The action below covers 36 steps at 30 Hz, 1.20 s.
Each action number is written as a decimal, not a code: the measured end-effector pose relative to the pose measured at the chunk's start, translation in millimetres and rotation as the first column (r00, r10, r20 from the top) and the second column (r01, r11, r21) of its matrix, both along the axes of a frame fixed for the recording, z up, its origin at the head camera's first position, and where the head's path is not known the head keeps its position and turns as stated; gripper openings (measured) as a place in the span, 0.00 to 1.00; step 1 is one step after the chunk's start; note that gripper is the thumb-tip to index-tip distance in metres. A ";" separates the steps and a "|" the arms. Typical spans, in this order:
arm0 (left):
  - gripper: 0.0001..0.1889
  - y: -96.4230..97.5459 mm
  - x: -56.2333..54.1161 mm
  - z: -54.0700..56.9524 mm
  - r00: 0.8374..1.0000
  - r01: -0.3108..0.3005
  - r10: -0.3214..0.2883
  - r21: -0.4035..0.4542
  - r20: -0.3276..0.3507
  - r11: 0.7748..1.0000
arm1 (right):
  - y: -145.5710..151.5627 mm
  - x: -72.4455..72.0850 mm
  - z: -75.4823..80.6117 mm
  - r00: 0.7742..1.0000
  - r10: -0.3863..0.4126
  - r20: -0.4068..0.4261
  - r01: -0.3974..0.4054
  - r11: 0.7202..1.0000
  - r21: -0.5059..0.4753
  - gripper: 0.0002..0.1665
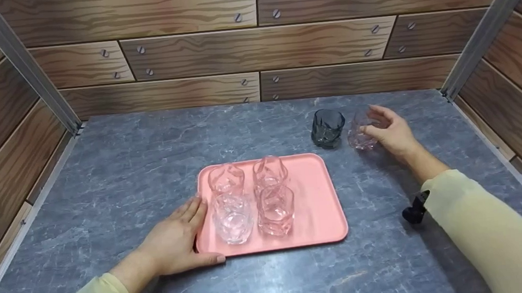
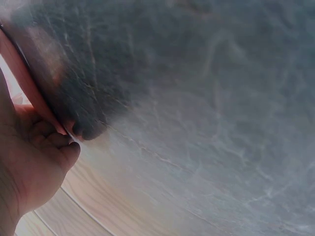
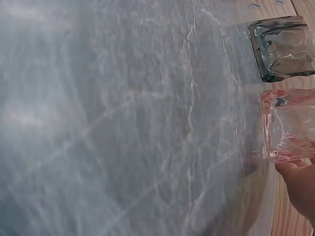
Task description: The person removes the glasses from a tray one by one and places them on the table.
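Observation:
A pink tray (image 1: pixel 315 198) lies on the grey marbled table, carrying several clear faceted glasses, among them a front-left glass (image 1: pixel 233 222) and a front-right glass (image 1: pixel 277 211). My left hand (image 1: pixel 175 241) rests against the tray's near left corner, fingers stretched along its left side and thumb at its front edge. Farther back on the right, my right hand (image 1: pixel 394 135) holds a pale pink glass (image 1: pixel 361 133) by its side between thumb and fingers. That glass (image 3: pixel 290 125) appears in the right wrist view, with the thumb touching it. Just left of it stands a dark grey glass (image 1: pixel 328 129).
Wood-patterned walls (image 1: pixel 252 48) enclose the table at the back and both sides, with metal posts in the corners. The bare tabletop (image 1: pixel 156 141) extends around the tray. A black device (image 1: pixel 415 208) hangs at the right wrist.

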State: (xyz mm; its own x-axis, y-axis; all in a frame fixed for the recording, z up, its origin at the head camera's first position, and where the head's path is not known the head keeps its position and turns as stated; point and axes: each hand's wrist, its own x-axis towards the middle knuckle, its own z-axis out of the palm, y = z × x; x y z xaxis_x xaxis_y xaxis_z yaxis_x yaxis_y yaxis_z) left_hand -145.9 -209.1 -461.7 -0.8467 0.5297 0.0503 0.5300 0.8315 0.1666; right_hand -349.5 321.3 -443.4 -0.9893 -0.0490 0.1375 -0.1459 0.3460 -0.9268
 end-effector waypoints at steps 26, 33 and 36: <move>0.68 0.4 0.8 3.2 1.000 -0.010 0.010 -0.011 0.014 1.000 | 11.2 -8.5 2.8 0.996 0.075 0.050 -0.075 0.997 -0.007 0.45; 0.67 1.4 0.0 2.2 0.999 -0.006 0.007 -0.001 0.037 1.000 | 17.9 -5.1 15.0 0.996 0.056 0.071 -0.062 0.995 0.077 0.53; 0.68 0.4 0.4 2.2 0.999 -0.008 0.008 -0.004 0.035 1.000 | 18.4 -3.3 25.0 0.999 0.028 0.028 -0.031 0.994 0.100 0.52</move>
